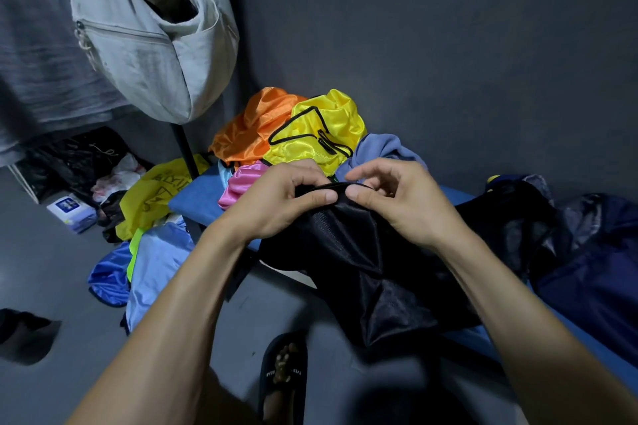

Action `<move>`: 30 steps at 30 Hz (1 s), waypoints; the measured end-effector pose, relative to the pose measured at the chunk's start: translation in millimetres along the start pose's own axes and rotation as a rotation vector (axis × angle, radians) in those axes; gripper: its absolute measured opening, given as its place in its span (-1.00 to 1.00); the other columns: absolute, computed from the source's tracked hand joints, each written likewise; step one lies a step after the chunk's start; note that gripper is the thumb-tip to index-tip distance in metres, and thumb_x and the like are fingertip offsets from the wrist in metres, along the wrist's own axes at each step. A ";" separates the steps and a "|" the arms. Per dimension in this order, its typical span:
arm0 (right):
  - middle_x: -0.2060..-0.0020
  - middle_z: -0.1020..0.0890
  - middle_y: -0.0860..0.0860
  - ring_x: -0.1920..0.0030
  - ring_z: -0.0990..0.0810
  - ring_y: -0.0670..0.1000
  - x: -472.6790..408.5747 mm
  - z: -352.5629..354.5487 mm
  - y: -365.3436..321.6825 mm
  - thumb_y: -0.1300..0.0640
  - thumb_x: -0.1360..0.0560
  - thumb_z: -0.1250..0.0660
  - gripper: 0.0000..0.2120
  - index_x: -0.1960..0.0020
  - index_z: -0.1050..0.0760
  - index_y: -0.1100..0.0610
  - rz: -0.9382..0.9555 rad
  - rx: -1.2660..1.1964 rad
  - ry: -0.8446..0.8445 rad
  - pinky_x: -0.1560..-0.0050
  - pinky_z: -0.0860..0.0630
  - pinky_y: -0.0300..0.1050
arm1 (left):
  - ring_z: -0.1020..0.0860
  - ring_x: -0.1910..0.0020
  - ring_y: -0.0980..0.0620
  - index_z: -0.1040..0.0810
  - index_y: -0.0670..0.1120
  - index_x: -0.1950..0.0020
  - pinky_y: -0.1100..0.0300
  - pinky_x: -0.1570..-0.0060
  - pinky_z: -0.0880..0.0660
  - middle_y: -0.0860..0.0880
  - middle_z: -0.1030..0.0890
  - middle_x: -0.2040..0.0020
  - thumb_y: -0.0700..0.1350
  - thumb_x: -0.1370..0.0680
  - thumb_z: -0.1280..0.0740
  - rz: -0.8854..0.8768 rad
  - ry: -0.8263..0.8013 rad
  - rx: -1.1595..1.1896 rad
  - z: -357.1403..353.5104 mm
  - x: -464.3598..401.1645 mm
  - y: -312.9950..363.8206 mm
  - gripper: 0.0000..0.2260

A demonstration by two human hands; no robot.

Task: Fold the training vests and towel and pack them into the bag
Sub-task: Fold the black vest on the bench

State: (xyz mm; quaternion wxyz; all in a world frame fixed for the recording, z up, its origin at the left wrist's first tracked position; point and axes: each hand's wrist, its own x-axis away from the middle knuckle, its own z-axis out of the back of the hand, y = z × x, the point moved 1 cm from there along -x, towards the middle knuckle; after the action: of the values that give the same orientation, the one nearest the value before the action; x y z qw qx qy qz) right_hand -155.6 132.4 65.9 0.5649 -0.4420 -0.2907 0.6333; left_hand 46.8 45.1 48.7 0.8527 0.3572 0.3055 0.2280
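Vests [312, 134] — orange, yellow black-trimmed, pink, black.

The blue bench [196, 198] carries orange [241, 134], yellow [324, 134] and pink vests [238, 183] at its far end; a black vest [362, 252] drapes over its front edge.

pink vest [238, 183] mostly hidden by left hand [276, 197] | grey bag [152, 31] top cut off

Changing or storage room, as we read it: bare grey walls [448, 28], a grey bag [152, 45] hung at 11 o'clock, a blue padded bench [200, 197], and bright sports vests [310, 128] heaped at 12 o'clock.
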 end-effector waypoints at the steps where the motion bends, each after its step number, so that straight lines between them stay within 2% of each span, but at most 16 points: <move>1: 0.23 -0.63 0.09 0.27 -0.47 -0.08 0.1 -0.3 0.0 0.11 -0.54 -0.49 -0.96 0.01 -0.68 0.03 0.013 0.040 -0.009 0.18 -0.42 -0.20 | -0.59 0.02 0.06 -0.70 -0.15 0.04 0.28 -0.06 -0.46 -0.05 -0.62 0.05 -0.07 -0.59 -0.41 -0.007 -0.007 -0.010 0.0 0.3 0.4 -0.84; 4: 0.24 -0.67 -0.03 0.25 -0.52 -0.18 3.1 1.8 -0.9 0.11 -0.58 -0.44 -0.92 0.08 -0.67 0.08 0.061 0.105 -0.002 0.17 -0.43 -0.26 | -0.58 -0.02 0.11 -0.72 -0.13 -0.03 0.33 -0.09 -0.43 -0.03 -0.62 0.02 -0.02 -0.61 -0.38 -0.023 0.006 0.008 2.2 1.7 2.9 -0.79; 6: 0.25 -0.65 -0.10 0.22 -0.54 -0.20 6.5 2.9 -2.5 0.15 -0.59 -0.43 -0.92 0.08 -0.65 0.12 0.077 0.063 -0.099 0.12 -0.44 -0.30 | -0.58 -0.05 0.15 -0.73 -0.14 -0.07 0.35 -0.14 -0.40 -0.01 -0.64 0.01 -0.04 -0.68 -0.27 0.007 0.054 0.105 4.8 3.4 5.9 -0.73; 8: 0.19 -0.67 0.01 0.17 -0.57 -0.12 8.0 -1.7 -3.5 0.17 -0.58 -0.44 -0.94 0.07 -0.65 0.14 0.097 0.052 -0.202 0.06 -0.46 -0.24 | -0.60 -0.05 0.16 -0.71 -0.16 -0.05 0.34 -0.14 -0.42 0.04 -0.65 0.01 -0.10 -0.71 -0.20 0.020 0.067 0.145 7.0 4.0 5.0 -0.70; 9: 0.16 -0.67 0.04 0.15 -0.59 -0.09 7.3 -4.8 -3.0 0.17 -0.57 -0.45 -0.95 0.06 -0.66 0.13 0.111 0.071 -0.189 0.05 -0.46 -0.23 | -0.60 -0.04 0.15 -0.68 -0.15 -0.05 0.32 -0.13 -0.43 0.06 -0.66 0.02 -0.12 -0.70 -0.22 0.004 0.062 0.113 6.9 3.8 4.1 -0.75; 12: 0.16 -0.68 -0.04 0.11 -0.63 -0.08 0.5 -12.7 -2.4 0.16 -0.56 -0.47 -0.98 0.05 -0.67 0.07 0.162 0.092 0.012 0.05 -0.49 -0.25 | -0.61 -0.07 0.10 -0.63 -0.14 -0.12 0.26 -0.13 -0.46 0.02 -0.67 -0.03 -0.21 -0.67 -0.28 -0.025 0.056 0.056 4.6 2.8 0.0 -0.87; 15: 0.18 -0.68 -0.07 0.12 -0.64 -0.07 -7.2 -19.1 4.0 0.14 -0.55 -0.47 -0.98 0.06 -0.67 0.05 0.148 0.090 0.122 0.05 -0.55 -0.12 | -0.63 -0.10 0.07 -0.62 -0.16 -0.17 0.24 -0.14 -0.49 -0.03 -0.68 -0.06 -0.30 -0.64 -0.32 -0.049 0.096 0.057 5.1 2.0 0.0 -0.85; 18: 0.13 -0.65 -0.09 0.07 -0.61 -0.12 -11.0 -22.6 12.6 0.15 -0.54 -0.47 -0.96 0.09 -0.64 0.06 0.150 0.100 0.138 0.03 -0.47 -0.23 | -0.65 -0.04 -0.04 -0.61 -0.09 -0.23 0.08 -0.13 -0.55 -0.09 -0.68 0.00 -0.29 -0.60 -0.40 -0.021 0.127 0.102 3.6 1.8 -0.9 -0.77; 20: -0.01 -0.61 -0.08 -0.08 -0.59 -0.13 -11.3 -24.5 15.0 0.13 -0.53 -0.48 -0.95 0.09 -0.63 0.02 0.178 0.096 0.133 -0.10 -0.42 -0.29 | -0.65 0.04 -0.08 -0.59 -0.07 -0.26 0.01 -0.06 -0.55 -0.10 -0.68 0.10 -0.28 -0.57 -0.44 -0.006 0.140 0.124 2.7 1.5 -2.2 -0.72; 23: -0.17 -0.62 -0.07 -0.26 -0.57 -0.10 -13.6 -28.0 18.8 0.09 -0.53 -0.45 -0.98 0.06 -0.63 -0.01 0.173 0.028 0.067 -0.30 -0.45 -0.08 | -0.61 0.15 -0.01 -0.60 -0.05 -0.28 0.03 0.02 -0.53 -0.12 -0.64 0.18 -0.23 -0.55 -0.48 -0.009 0.120 0.183 1.6 -0.3 -1.6 -0.68; 25: -0.08 -0.67 -0.02 -0.16 -0.63 -0.04 -15.3 -31.3 20.7 0.10 -0.54 -0.43 -0.94 0.02 -0.63 0.09 0.146 -0.030 0.059 -0.27 -0.51 0.01 | -0.60 0.14 0.02 -0.61 -0.04 -0.26 0.07 -0.01 -0.53 -0.13 -0.62 0.20 -0.22 -0.54 -0.49 -0.008 0.120 0.206 1.0 -1.0 -1.8 -0.70; 28: 0.09 -0.69 0.09 0.03 -0.66 0.10 -15.7 -34.4 22.2 0.10 -0.54 -0.41 -0.88 0.03 -0.62 0.16 0.134 -0.100 0.093 -0.07 -0.54 0.03 | -0.63 0.10 0.03 -0.63 -0.02 -0.21 0.03 -0.07 -0.55 -0.09 -0.67 0.17 -0.18 -0.54 -0.49 0.026 0.143 0.228 1.3 -0.5 -4.7 -0.75; 30: 0.14 -0.68 0.12 0.12 -0.63 0.03 -14.5 -35.4 23.7 0.12 -0.53 -0.43 -0.92 0.07 -0.62 0.13 0.123 -0.140 0.109 0.02 -0.53 -0.06 | -0.64 0.09 0.04 -0.64 -0.06 -0.19 0.03 -0.09 -0.55 -0.14 -0.69 0.13 -0.23 -0.55 -0.48 0.048 0.134 0.238 2.4 0.8 -6.4 -0.77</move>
State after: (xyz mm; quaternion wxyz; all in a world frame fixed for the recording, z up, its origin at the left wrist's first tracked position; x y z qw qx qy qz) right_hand -135.4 109.1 33.1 0.5075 -0.5313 -0.2754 0.6199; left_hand 50.2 40.4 45.0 0.7764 0.4469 0.3778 0.2338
